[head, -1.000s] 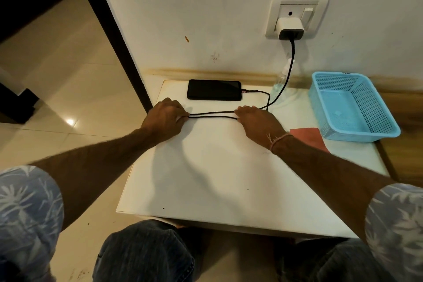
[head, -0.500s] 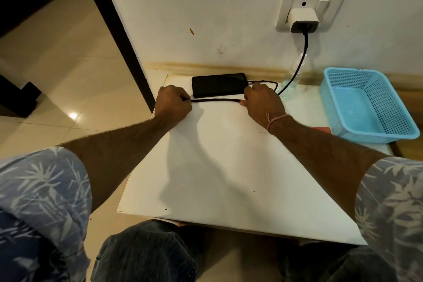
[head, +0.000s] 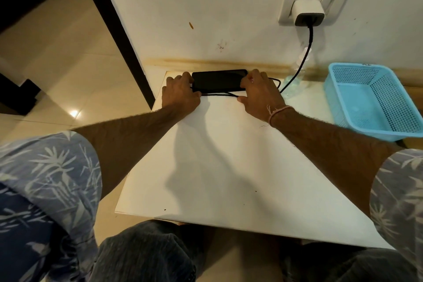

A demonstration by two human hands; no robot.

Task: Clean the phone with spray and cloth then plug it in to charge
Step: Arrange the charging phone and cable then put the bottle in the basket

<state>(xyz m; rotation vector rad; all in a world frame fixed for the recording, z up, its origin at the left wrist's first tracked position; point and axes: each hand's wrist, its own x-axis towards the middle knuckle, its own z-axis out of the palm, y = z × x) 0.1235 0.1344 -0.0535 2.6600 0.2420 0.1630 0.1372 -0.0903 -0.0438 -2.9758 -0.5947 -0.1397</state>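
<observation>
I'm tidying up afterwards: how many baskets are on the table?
1. The blue basket sits at the table's far right edge, near the wall and apart from the phone. Nothing suggests another is hidden.

Two bare forearms, hairy, no watch or rings seen. Left hand point(head: 180, 96) bare. Right hand point(head: 261, 94) bare; thin pinkish thread band point(head: 278, 112) tied round its wrist, loose frayed ends at 9 o'clock of the knot. Short sleeves point(head: 48, 178) on both arms: blue-grey fabric, pale bamboo-leaf print, darker navy patch toward frame's 7 o'clock. Dark grey-blue jeans point(head: 146, 252), ribbed-looking weave, both knees at 6 o'clock.
</observation>
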